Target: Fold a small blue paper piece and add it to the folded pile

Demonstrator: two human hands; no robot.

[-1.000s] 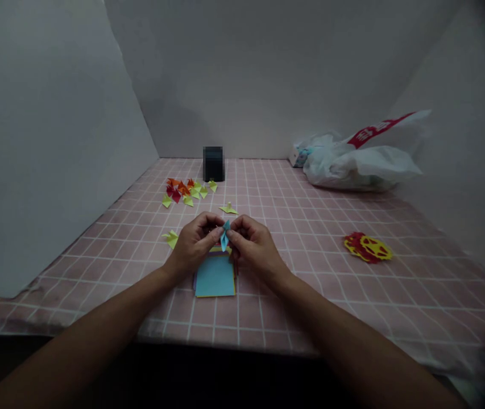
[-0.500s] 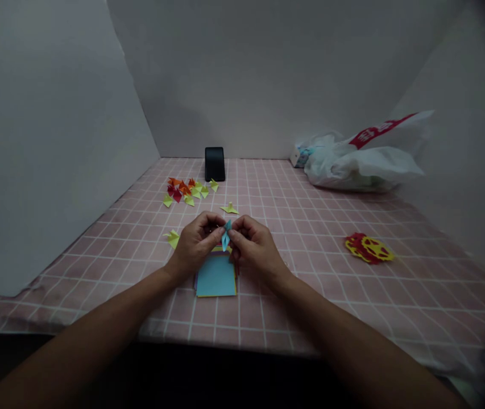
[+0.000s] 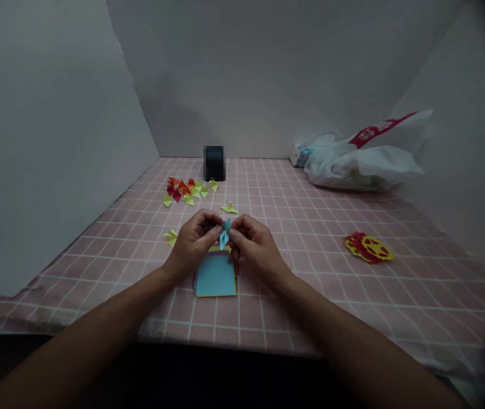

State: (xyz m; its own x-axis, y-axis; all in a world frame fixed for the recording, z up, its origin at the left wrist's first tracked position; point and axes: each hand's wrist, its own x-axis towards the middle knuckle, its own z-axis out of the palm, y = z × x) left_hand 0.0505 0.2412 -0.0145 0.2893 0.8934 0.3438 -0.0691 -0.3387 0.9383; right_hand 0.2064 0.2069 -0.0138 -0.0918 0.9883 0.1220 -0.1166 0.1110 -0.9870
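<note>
Between my two hands is a small piece of folded blue origami paper [image 3: 224,236], narrow and pointed at both ends. My left hand [image 3: 197,241] pinches its left side with thumb and fingers. On the other side, the thumb and fingers of my right hand [image 3: 255,244] are closed on its right edge. Below them on the table lies a stack of square paper sheets [image 3: 216,276], light blue on top, its far part hidden by my hands. A yellow paper crane [image 3: 171,237] sits left of my left hand, and another yellow crane [image 3: 229,208] rests just beyond my fingers.
Several yellow, orange and red folded cranes [image 3: 185,189] cluster at the back left. Behind them stands a dark, pixelated object [image 3: 214,163]. A white plastic bag [image 3: 353,165] lies at the back right, and red and yellow cut-out shapes [image 3: 369,248] lie to the right. White panels [image 3: 263,74] enclose the table.
Both hands keep hold of the blue paper, which has tilted and shifted very slightly. Nothing else on the table has visibly moved.
</note>
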